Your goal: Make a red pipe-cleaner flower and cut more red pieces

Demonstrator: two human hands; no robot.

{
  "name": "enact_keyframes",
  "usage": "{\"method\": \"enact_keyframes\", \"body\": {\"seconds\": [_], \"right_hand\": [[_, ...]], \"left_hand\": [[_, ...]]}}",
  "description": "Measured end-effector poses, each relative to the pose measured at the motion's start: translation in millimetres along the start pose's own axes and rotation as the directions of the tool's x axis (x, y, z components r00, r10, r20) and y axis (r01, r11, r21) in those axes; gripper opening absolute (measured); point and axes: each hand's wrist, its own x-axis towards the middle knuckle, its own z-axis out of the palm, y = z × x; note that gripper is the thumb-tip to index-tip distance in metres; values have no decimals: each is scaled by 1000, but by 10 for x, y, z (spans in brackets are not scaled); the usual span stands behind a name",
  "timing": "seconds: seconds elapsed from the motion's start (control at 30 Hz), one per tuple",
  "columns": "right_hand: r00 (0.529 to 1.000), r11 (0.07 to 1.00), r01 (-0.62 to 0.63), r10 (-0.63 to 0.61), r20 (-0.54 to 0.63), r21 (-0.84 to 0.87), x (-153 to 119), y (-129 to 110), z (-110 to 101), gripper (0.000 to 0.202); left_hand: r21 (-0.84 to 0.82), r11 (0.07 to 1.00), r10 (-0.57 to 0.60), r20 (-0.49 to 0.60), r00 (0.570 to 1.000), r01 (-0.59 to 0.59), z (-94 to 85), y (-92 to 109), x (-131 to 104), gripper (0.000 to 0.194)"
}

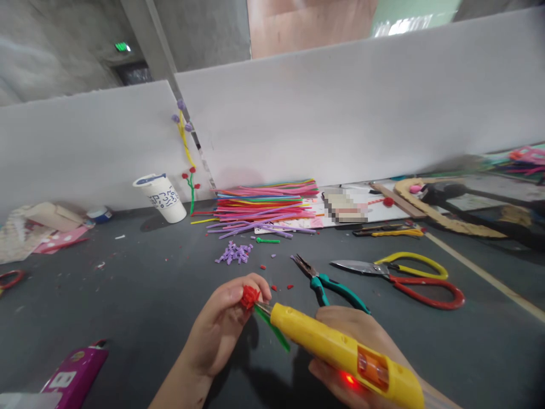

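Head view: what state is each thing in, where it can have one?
Red bloom, pinched in left hand
Glue gun, gripped in right hand, red light on
Scissors, shut
Pliers, handles apart
White cup, upright
Green sign, lit
Purple pieces, loosely heaped
Pipe cleaners, piled

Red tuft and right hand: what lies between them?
The head view shows the front of the yellow glue gun and a green stem.

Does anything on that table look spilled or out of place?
Only something minor: loose red bits lie scattered beyond the left hand, while the purple pieces sit mostly heaped together. No obvious damage shows.
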Motion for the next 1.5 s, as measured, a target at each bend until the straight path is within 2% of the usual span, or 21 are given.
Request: {"method": "enact_keyframes", "body": {"seconds": [0.2, 0.43, 0.7, 0.8, 0.93, 1.1, 1.17, 1.27, 1.33, 1.4, 1.5], "right_hand": [[992, 996, 80, -84, -90, -48, -8, -16, 11, 16], [988, 995, 88, -94, -122, -50, -3, -6, 14, 20], [988, 995, 73, -82, -130, -70, 29, -19, 1, 18], [994, 995, 54, -61, -88, -81, 6, -7, 2, 19], [996, 996, 49, -55, -76, -79, -14, 6, 1, 21], [982, 989, 50, -74, -174, -138, -29, 71, 89, 24], [975, 983, 64, -98, -198, -173, -46, 120, 137, 27], [962, 983, 66, -108, -252, -173, -59, 168, 160, 32], [963, 994, 5, -33, -266, -106, -53, 165, 141, 29], [972, 994, -112, 110, -207, 3, -38, 137, 116, 21], [954, 949, -297, 298, -2, 103, -12, 75, 123, 11]], "left_hand": [[-10, 1000, 17, 18, 1000, -17, -22, -22, 16, 24], [-20, 1000, 16, 18, 1000, -16, -18, -12, -3, 23], [-9, 1000, 15, -5, 1000, -15, -10, -5, 2, 23], [3, 1000, 23, -7, 1000, -23, -6, -3, -6, 24], [68, 996, 66, 1, 998, -66, -11, -14, 5, 24], [247, 952, 183, 5, 983, -179, -51, -36, 36, 26], [348, 904, 264, 7, 965, -249, -82, -32, 42, 25], [516, 783, 403, 7, 915, -349, -146, -8, 47, 23], [568, 728, 490, -40, 871, -384, -198, 15, 59, 21], [534, 744, 551, -151, 820, -402, -253, 39, 82, 20], [355, 823, 560, -376, 738, -444, -323, 77, 129, 21]]}}
